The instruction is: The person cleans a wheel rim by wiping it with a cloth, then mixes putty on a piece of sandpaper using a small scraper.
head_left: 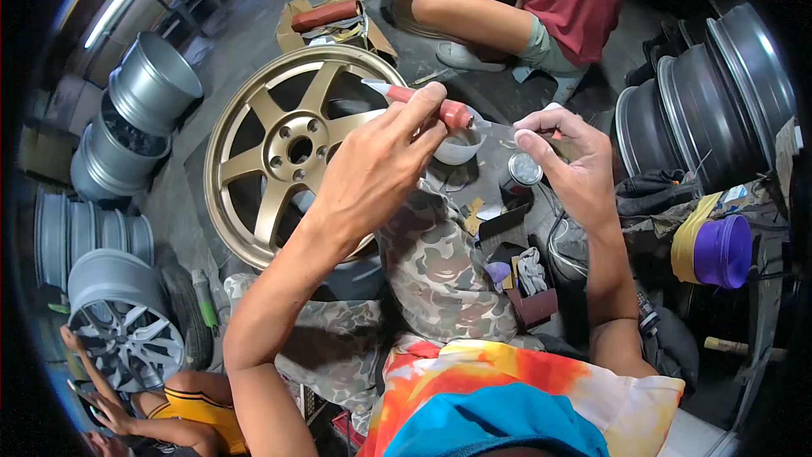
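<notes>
My left hand (381,156) is closed around a red tube (457,113), held above the bronze wheel rim (275,199). The tube's pale narrow end points left, and its blunt end faces my other hand. My right hand (573,152) has thumb and fingers pinched together on a thin grey, see-through flat piece (497,129). Something small and red also shows between those fingers; its kind is unclear. Below and between the hands sit a white bowl (459,149) and an open can (524,169) with a shiny pale top.
Silver rims (127,279) are stacked at left, dark rims (702,101) at right. A cardboard box (292,27) lies beyond the bronze wheel. A person in a red shirt (571,4) sits ahead; another in yellow shorts (199,415) is at lower left. A purple tub (725,252) stands right.
</notes>
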Demonstrator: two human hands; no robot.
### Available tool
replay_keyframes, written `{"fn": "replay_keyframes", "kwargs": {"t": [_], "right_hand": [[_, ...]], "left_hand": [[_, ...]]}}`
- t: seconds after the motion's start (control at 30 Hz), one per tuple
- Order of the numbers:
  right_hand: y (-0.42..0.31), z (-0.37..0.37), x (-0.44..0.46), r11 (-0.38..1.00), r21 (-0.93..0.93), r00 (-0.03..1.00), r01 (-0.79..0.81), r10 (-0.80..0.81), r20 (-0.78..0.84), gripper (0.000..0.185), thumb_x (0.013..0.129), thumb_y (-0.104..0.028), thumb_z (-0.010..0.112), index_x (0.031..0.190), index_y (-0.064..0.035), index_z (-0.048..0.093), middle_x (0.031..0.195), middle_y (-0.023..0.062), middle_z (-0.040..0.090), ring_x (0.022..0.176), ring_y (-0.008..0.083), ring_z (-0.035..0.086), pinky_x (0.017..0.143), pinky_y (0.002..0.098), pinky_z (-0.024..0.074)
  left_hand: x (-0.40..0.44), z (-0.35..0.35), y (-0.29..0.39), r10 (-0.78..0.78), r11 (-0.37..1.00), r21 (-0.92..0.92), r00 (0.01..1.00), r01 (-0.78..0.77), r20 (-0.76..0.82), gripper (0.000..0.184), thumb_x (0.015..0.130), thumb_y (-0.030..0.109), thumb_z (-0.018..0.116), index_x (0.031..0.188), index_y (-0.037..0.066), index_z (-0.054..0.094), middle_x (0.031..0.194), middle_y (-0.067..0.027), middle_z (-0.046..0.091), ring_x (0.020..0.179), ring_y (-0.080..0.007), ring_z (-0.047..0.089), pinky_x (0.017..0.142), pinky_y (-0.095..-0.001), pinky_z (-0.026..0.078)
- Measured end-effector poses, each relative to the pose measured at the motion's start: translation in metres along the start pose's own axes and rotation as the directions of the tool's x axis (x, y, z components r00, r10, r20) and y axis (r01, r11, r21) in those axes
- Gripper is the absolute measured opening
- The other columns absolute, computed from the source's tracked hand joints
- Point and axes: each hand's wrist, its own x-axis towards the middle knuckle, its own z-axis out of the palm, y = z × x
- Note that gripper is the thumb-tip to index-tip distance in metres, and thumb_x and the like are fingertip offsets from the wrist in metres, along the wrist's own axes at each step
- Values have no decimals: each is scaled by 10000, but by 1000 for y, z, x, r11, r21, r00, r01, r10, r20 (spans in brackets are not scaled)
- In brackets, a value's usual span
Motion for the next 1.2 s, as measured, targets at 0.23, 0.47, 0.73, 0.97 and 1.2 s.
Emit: {"fn": "replay_keyframes", "kwargs": {"t": [0.23,0.47,0.73,0.97,1.2], "right_hand": [[20,4,-13,862,429,960,-270,274,53,137,976,-129,692,1029,-3,695,892,-19,675,813,27,593,730,197,479],[25,1,-18,860,450,960,-241,278,-18,75,977,-107,677,1001,-36,683,833,-12,636,759,52,589,674,218,457],[-18,-37,-10,670,-662,909,336,-415,42,197,780,-88,808,963,-129,750,818,-7,646,691,160,556,734,333,377],[-27,-27,-4,476,-765,861,434,-468,198,238,734,-117,826,960,-172,772,810,-41,644,718,128,580,760,348,317],[4,-25,10,832,-462,950,308,-240,201,108,817,-145,791,916,-108,770,778,10,635,706,157,549,764,341,340]], "left_hand": [[10,6,-2,-4,1000,-1,996,4,-92,417,756,-43,680,1157,70,680,1320,-121,587,1056,-314,683,876,-407,595],[21,8,-4,-111,887,-442,991,132,75,357,764,-86,668,1103,22,682,1303,-147,603,1040,-354,682,855,-425,578],[30,-1,-18,47,930,-364,961,58,272,274,786,-35,654,1056,-3,689,1190,-176,640,999,-390,677,845,-446,558],[43,-4,-3,104,988,-149,886,-40,452,240,844,9,601,1064,11,696,1079,-129,625,937,-332,681,788,-425,559],[23,8,-6,115,993,-72,948,-97,298,313,844,7,605,1141,68,683,1110,-88,591,932,-283,684,807,-385,584]]}}
